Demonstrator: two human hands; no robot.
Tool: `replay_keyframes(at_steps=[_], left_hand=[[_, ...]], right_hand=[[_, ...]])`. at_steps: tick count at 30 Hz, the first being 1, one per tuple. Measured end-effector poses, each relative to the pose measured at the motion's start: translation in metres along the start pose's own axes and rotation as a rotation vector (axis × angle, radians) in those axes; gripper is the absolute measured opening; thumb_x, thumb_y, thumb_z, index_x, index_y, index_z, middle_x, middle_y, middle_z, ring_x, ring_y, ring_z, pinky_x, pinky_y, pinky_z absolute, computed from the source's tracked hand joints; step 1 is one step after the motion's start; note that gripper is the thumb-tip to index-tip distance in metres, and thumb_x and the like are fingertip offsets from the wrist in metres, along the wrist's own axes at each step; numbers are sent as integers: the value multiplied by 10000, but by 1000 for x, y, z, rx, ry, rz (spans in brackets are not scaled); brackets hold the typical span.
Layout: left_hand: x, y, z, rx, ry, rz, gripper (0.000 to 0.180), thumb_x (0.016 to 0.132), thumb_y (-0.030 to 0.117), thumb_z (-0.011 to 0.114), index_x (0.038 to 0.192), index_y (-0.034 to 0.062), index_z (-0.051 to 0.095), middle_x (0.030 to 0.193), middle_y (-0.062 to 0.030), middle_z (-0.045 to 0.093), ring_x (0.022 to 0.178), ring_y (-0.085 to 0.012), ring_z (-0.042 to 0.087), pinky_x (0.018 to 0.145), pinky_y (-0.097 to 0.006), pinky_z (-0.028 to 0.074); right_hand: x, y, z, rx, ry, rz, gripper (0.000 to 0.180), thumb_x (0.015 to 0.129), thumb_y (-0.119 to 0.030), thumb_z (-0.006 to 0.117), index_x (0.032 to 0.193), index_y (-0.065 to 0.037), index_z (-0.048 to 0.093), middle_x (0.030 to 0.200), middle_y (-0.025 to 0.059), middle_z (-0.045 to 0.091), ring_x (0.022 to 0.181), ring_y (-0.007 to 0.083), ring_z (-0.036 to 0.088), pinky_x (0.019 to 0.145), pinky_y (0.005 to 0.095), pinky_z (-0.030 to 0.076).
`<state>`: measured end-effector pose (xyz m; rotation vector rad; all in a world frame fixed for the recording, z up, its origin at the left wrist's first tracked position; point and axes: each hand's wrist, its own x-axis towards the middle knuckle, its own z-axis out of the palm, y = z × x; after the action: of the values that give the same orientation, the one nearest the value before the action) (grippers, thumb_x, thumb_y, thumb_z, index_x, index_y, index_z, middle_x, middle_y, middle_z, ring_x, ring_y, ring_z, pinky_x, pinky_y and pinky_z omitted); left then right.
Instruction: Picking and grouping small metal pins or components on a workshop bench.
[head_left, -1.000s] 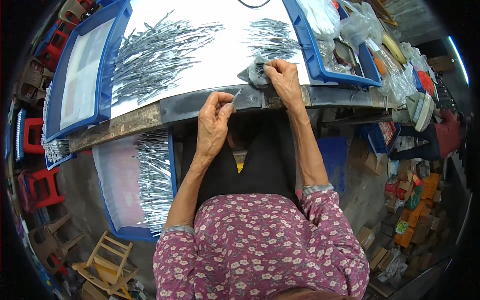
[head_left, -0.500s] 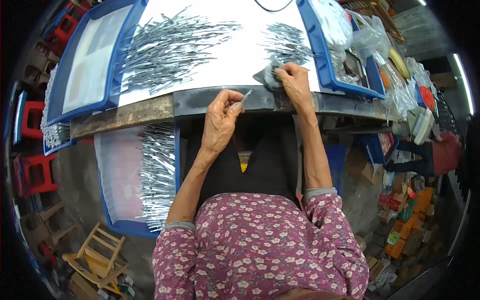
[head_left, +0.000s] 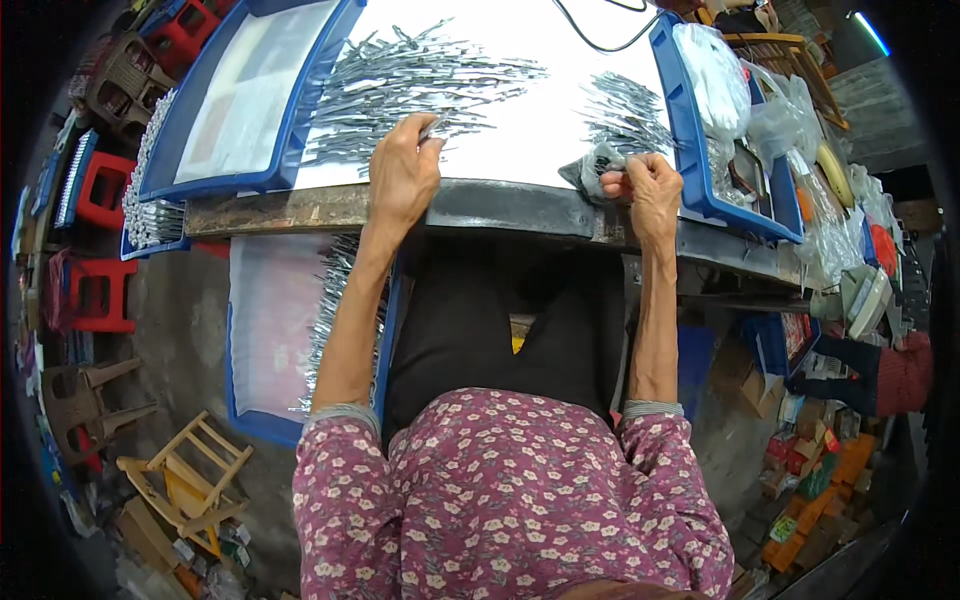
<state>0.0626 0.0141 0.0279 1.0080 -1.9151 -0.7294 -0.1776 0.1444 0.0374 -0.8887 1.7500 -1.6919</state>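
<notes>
Our white table (head_left: 553, 135) puts both strip heaps (head_left: 628, 112) within reach; our right hand (head_left: 655, 195) pinches the grey pouch (head_left: 576, 177) near its edge, perhaps steadying it; our left hand (head_left: 403, 172) pinches a slim piece (head_left: 431, 128) beside the larger heap (head_left: 410, 82).

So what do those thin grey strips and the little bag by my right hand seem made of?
The thin strips: probably metal, smooth grey finish, judging by their bright glints. The little bag: likely thin plastic, grey and translucent, given its crumpled, filmy look.
</notes>
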Motion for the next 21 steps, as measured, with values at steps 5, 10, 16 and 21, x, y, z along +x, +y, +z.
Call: replay_keyframes(at_steps=[5,10,16,21], left_hand=[[29,-8,24,325,-159,165,238,709,126,539,899,-13,576,843,-190,590,820,-342,536,746,-413,424],[40,-18,41,530,-239,238,192,693,89,570,872,22,576,836,-175,551,823,-323,503,754,-417,413],[36,-10,45,519,-207,310,208,680,64,619,878,24,565,885,-122,510,869,-286,482,762,-392,423],[36,-6,54,471,-304,346,199,682,92,603,863,20,562,876,-127,525,861,-286,480,775,-391,407]], right_hand=[[2,8,-5,120,13,11,128,848,-93,473,794,23,475,654,144,581,580,181,610,506,252,507],[0,9,-12,194,4,5,195,876,-158,502,826,28,475,675,119,556,571,181,605,496,244,502],[-2,11,-20,269,-26,-12,158,871,-141,512,852,13,487,668,115,577,542,137,573,504,213,463],[-8,6,-21,283,-77,4,117,854,-117,532,877,-8,494,663,106,601,545,120,570,515,197,456]])
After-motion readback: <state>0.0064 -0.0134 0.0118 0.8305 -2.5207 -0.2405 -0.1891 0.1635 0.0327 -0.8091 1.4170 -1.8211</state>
